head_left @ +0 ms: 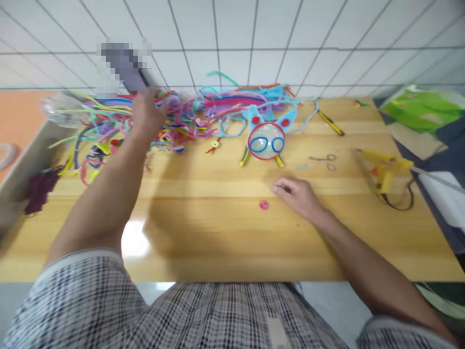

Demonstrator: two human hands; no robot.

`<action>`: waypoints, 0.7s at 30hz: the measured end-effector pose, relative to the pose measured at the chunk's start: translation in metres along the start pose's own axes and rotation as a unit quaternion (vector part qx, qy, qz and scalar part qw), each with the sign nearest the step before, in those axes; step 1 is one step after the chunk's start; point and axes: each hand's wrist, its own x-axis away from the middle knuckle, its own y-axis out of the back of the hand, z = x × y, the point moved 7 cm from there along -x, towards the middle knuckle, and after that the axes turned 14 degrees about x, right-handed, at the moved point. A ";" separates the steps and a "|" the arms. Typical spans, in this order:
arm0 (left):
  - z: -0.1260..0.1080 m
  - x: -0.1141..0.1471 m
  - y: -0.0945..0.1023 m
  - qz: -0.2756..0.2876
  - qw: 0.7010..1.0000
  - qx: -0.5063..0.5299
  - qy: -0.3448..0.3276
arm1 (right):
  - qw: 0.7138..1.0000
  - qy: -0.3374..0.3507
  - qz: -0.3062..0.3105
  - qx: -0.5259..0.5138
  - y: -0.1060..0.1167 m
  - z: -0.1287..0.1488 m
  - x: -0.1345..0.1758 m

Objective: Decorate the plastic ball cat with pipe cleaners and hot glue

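Left hand (pixel 147 112), at ten o'clock, fingers curled into the pipe-cleaner pile (pixel 174 116), grip blurred and not to be told; pink button (pixel 264 205), centre, on wooden table (pixel 218 242); right hand (pixel 298 195), four o'clock of clear dome figure (pixel 266 140), fingers loosely together, flat, holding nothing.

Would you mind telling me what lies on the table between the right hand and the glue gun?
In the head view, only bare table separates the right hand from the glue gun; the scissors lie farther back.
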 end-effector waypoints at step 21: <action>0.025 -0.004 0.004 -0.011 0.982 0.162 0.101 | 1.000 0.008 -0.007 0.013 0.003 0.000 0.000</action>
